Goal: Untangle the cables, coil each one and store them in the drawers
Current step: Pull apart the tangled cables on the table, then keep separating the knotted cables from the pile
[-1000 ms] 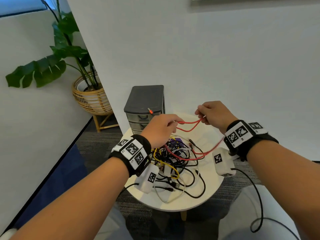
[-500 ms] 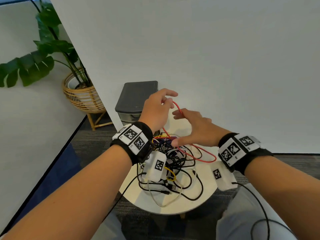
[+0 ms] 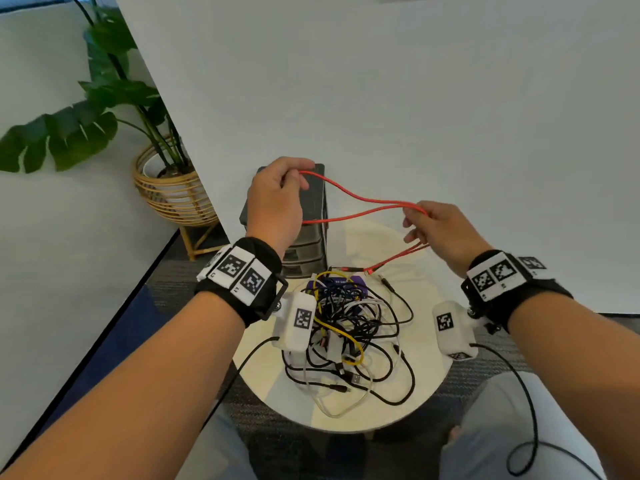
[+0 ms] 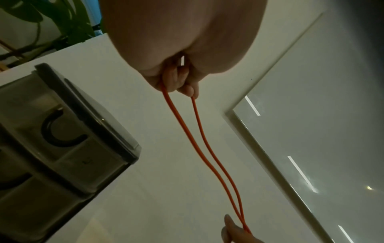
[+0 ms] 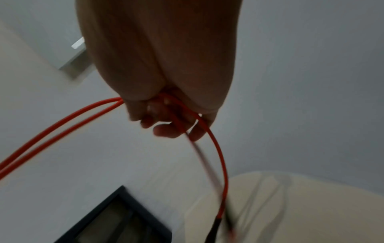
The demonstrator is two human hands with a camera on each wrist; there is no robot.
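Both hands, left hand (image 3: 277, 199) and right hand (image 3: 440, 226), gripped the red cable (image 3: 349, 202), doubled between them. Coiling was under way; further folds, then a drawer (image 3: 304, 251), seemed next.

Both hands have drawn apart, stretching the red cable (image 3: 360, 206) between them.

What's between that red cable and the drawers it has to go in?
No object blocks the way, but the drawer unit looks closed, and the red cable is stretched between the left hand and right hand, not yet coiled.
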